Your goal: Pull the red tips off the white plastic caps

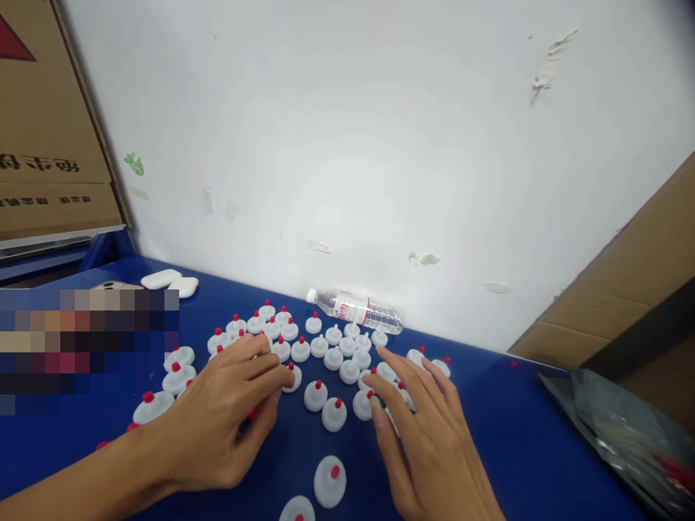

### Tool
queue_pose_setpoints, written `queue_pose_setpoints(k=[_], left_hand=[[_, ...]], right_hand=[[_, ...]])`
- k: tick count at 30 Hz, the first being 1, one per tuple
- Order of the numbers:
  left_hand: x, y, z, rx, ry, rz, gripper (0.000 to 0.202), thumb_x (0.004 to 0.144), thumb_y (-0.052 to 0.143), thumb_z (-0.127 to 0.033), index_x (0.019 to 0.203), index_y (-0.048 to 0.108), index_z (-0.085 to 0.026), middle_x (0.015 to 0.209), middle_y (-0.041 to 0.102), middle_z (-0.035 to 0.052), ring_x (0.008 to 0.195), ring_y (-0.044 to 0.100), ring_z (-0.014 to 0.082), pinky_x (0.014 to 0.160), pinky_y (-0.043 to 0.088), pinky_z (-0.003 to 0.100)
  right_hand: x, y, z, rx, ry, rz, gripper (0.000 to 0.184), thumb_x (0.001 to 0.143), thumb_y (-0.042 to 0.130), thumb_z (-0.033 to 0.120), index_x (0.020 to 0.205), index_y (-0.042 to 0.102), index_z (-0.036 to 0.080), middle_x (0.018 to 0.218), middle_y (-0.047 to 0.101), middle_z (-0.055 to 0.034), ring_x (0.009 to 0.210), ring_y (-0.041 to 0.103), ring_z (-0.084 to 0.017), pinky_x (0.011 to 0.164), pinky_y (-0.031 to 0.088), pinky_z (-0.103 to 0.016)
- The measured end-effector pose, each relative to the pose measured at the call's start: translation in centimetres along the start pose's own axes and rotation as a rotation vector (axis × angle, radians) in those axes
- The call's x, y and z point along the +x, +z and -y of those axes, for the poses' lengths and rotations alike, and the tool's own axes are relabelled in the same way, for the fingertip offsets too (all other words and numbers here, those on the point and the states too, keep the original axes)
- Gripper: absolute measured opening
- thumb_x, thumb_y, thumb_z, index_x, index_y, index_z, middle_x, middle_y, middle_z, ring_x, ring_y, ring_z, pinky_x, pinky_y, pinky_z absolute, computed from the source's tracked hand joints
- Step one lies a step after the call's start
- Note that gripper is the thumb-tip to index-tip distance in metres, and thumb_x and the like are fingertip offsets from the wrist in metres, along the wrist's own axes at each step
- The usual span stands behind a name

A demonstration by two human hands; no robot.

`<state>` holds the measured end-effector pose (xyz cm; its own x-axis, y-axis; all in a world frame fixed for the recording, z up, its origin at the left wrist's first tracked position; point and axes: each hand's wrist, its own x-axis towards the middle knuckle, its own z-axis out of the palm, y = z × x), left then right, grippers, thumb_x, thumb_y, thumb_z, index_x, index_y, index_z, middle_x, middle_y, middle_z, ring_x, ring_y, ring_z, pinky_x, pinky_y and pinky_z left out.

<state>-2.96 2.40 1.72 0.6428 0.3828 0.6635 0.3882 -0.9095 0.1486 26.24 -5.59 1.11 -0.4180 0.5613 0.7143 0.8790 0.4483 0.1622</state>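
Many round white plastic caps with narrow nozzles stand on the blue table (228, 499); most wear small red tips, while a group in the middle, such as one cap (349, 372), has bare white nozzles. My left hand (233, 412) is closed, with thumb and index finger at the edge of a red-tipped cap (294, 382); the palm hides caps beneath it. Over the caps on the right, my right hand (428, 434) has its fingers apart, the thumb close to another red-tipped cap (363, 407). Two red-tipped caps stand nearer me, one being a front cap (329, 486).
A clear plastic bottle (355, 310) lies along the white wall (347, 145). White rounded objects (161, 278) sit at the back left beside a blurred patch. Cardboard boxes (48, 108) flank both sides, and a grey plastic bag (619, 420) lies at the right edge.
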Motion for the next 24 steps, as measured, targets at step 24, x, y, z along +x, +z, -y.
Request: queue_pose_setpoints(k=[24], left_hand=[[-0.7,0.9,-1.2,0.375,-0.091,0.286,0.018,0.095,0.058,-0.021,0.092,0.076,-0.021,0.095,0.080,0.0099,0.092,0.067,0.0333,0.090,0.044,0.052]], right_hand=[[1.0,-0.1,0.6,-0.007,-0.158,0.152,0.038,0.117,0.045,0.041,0.146,0.067,0.030,0.149,0.073,0.0040,0.136,0.073,-0.023,0.109,0.065,-0.049]])
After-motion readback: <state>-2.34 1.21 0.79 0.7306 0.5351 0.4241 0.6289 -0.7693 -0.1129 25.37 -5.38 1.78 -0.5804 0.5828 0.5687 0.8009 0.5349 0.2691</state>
